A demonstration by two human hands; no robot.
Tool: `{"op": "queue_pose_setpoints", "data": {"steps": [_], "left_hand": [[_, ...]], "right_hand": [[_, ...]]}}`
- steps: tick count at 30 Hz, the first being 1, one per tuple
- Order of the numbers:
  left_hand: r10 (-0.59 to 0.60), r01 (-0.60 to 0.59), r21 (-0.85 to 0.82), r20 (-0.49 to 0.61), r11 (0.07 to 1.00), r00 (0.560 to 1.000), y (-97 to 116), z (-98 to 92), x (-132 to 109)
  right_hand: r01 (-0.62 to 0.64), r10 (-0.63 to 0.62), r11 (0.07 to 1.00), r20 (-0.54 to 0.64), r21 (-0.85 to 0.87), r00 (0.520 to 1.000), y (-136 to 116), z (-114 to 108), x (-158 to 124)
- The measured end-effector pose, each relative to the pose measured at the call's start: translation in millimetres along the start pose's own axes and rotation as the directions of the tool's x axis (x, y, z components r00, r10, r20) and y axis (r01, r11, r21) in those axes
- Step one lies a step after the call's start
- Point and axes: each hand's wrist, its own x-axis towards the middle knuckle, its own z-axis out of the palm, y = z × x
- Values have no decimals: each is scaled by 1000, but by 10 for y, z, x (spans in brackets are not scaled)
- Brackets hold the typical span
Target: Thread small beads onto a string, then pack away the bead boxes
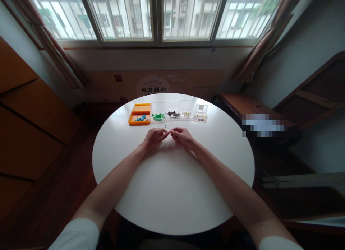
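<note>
My left hand (155, 137) and my right hand (182, 136) meet at the fingertips over the white table (169, 192). Both are closed in a pinch; whatever lies between the fingers is too small to make out. Just beyond them lies a tiny blue-green piece (165, 126). Behind that stands a row of open boxes. An orange box (130, 123) at the left holds small blue pieces (141, 118). Clear boxes beside it hold green pieces (158, 116), dark brown pieces (173, 114) and cream pieces (186, 114). A smaller clear box (201, 108) at the right end has a few yellowish bits.
A wooden bench (242, 102) with a blurred pale item stands right of the table. Against the wall behind the table leans a large printed cardboard panel (107, 84), below a barred window (126, 20). Wooden cabinet doors (29, 117) are at the left.
</note>
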Motion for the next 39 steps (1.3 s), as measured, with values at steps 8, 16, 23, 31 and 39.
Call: {"op": "queue_pose_setpoints", "data": {"steps": [8, 16, 23, 31, 39], "left_hand": [[-9, 9, 5, 8, 1000, 1000, -7, 3, 3], [-8, 8, 18, 5, 1000, 1000, -5, 2, 3], [-5, 5, 7, 10, 1000, 1000, 6, -6, 3], [-8, 8, -3, 5, 1000, 1000, -1, 2, 4], [-3, 3, 5, 2, 1000, 1000, -4, 4, 4]], "right_hand": [[-2, 2, 1000, 5, 5, 1000, 3, -5, 2], [-7, 7, 1000, -1, 6, 1000, -16, 3, -5], [0, 0, 1000, -1, 15, 1000, 6, -1, 7], [6, -6, 1000, 2, -14, 1000, 18, -11, 12], [-1, 1, 1000, -4, -4, 1000, -4, -3, -4]]}}
